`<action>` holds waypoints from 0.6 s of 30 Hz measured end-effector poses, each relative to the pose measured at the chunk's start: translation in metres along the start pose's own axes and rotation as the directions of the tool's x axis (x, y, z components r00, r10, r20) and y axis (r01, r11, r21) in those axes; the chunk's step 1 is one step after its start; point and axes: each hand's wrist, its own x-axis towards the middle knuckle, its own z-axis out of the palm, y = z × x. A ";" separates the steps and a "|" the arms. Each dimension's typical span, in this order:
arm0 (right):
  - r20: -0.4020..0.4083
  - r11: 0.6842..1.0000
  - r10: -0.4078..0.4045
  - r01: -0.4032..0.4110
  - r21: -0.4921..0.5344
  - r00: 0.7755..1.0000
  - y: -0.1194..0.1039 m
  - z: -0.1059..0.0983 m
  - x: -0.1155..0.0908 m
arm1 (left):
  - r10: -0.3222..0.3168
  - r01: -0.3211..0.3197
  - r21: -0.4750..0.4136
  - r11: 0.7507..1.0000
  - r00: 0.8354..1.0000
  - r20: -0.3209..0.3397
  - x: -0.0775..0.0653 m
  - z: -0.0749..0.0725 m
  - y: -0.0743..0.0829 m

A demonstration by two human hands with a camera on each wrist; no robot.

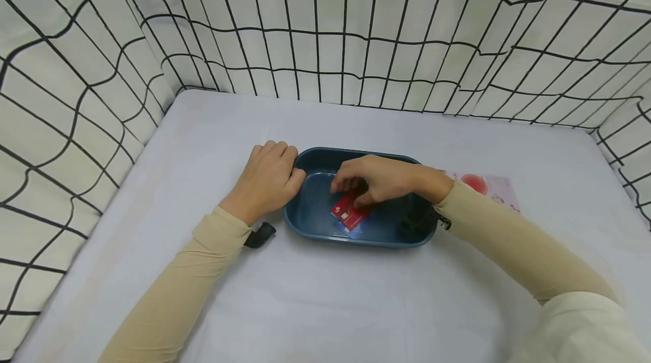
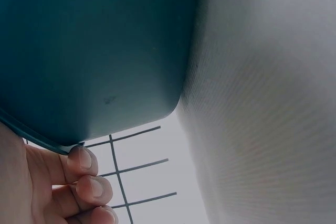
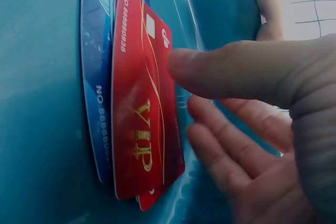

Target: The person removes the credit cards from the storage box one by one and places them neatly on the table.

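A dark blue-green plastic tub [image 1: 305, 227] stands on the white surface. My left hand [image 1: 267, 176] grips its left end, with the thumb at the rim and curled fingertips [image 2: 86, 160] below the rim in the left wrist view. Inside the tub lies a small stack of cards: a red VIP card [image 3: 137, 77] on top, a blue card [image 3: 94, 66] under it, and another red edge peeking out below. My right hand [image 1: 383, 179] reaches into the tub over the cards. Its thumb tip is right at the red card's edge, while the other fingers are loosely bent and hold nothing.
A pale pink printed sheet [image 1: 500, 190] with a red round shape lies right of the tub, partly behind the right forearm. Black wire grid panels [image 1: 346, 35] over white cloth enclose the back and sides. A black wrist device [image 1: 260, 235] sits under the left wrist.
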 end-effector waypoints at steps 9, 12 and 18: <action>0.078 0.999 0.027 -0.026 -0.020 0.997 0.005 0.003 0.001 | -0.012 0.012 0.000 1.000 1.000 0.020 0.000 -0.002 0.001; 0.079 0.999 0.038 -0.036 -0.031 0.996 0.006 0.004 0.001 | -0.014 0.014 0.000 1.000 1.000 0.019 0.000 -0.002 0.001; 0.057 0.998 0.064 -0.062 -0.033 0.996 0.007 0.005 0.004 | -0.007 0.007 -0.001 1.000 1.000 0.003 0.000 0.000 0.000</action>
